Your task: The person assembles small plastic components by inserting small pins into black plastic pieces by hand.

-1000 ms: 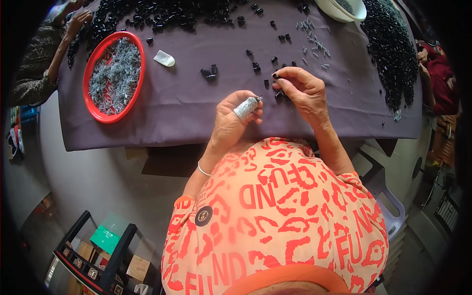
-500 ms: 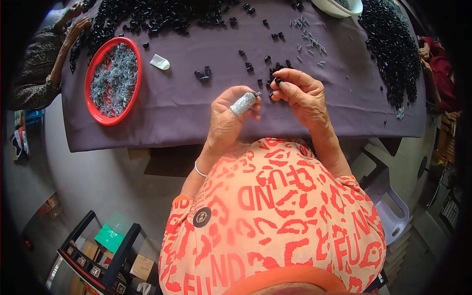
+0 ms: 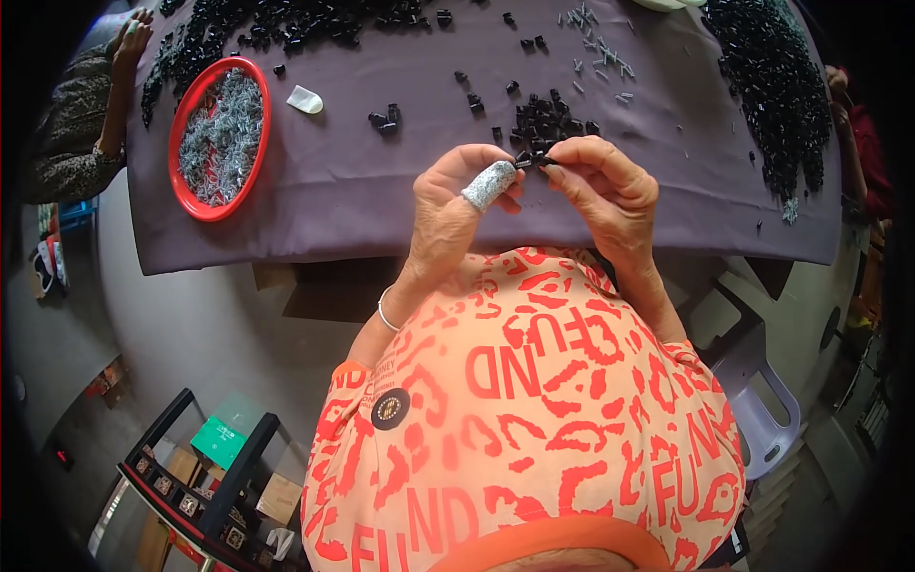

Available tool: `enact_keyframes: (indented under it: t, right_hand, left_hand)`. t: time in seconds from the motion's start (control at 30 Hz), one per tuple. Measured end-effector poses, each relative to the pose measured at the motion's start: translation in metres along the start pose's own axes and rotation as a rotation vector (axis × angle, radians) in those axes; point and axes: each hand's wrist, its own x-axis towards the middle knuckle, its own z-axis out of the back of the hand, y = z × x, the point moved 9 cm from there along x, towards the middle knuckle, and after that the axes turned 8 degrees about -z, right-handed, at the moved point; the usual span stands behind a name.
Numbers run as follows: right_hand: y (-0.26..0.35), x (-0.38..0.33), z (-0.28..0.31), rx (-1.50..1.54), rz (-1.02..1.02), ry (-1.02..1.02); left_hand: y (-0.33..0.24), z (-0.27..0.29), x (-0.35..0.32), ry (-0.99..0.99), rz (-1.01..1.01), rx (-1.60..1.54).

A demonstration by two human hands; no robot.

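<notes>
My left hand point(image 3: 448, 195) is closed in a pinch, its thumb wrapped in a silvery-white cover point(image 3: 489, 185). From its fingertips a small metal pin point(image 3: 523, 163) sticks out to the right. My right hand point(image 3: 615, 191) pinches a small black plastic piece point(image 3: 546, 161) between thumb and forefinger. Pin and piece are nearly end to end, and I cannot tell whether one is inside the other. Just beyond my fingertips lies a cluster of small black plastic pieces point(image 3: 548, 119) on the purple-grey tablecloth point(image 3: 334, 191).
A red oval basket point(image 3: 175, 162) of thin clear-grey pins stands at left, near a white scoop-like piece point(image 3: 305, 99). Black pieces heap up at the far left point(image 3: 286, 27) and right point(image 3: 767, 95). Loose pins point(image 3: 610, 57) lie far right. Other people's hands point(image 3: 132, 40) show at the table's sides.
My hands have come together, the right bringing its black piece up to the pin in my left. The view has shifted slightly, and the person's hand at far left has moved.
</notes>
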Motion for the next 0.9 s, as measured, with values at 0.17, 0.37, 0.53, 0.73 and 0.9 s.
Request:
enact_keyframes:
  t: [0.17,0.37,0.53,0.73,0.9]
  right_hand:
    - [0.005,-0.007,-0.003,-0.114,0.075,0.016]
    - [0.007,-0.012,-0.006,-0.142,0.087,0.037]
    - [0.005,-0.014,-0.010,-0.159,0.066,0.053]
    - [0.006,-0.016,-0.018,-0.206,0.117,0.061]
    - [-0.001,-0.015,-0.020,-0.180,0.094,0.041]
  left_hand:
    - [-0.003,-0.004,-0.008,0.011,-0.024,0.081]
    - [-0.002,-0.002,-0.012,0.013,-0.017,0.089]
    - [-0.008,-0.001,-0.014,0.017,-0.045,0.185]
    - [-0.008,0.000,-0.018,0.004,-0.043,0.217]
    - [-0.008,0.003,-0.019,-0.019,-0.039,0.253]
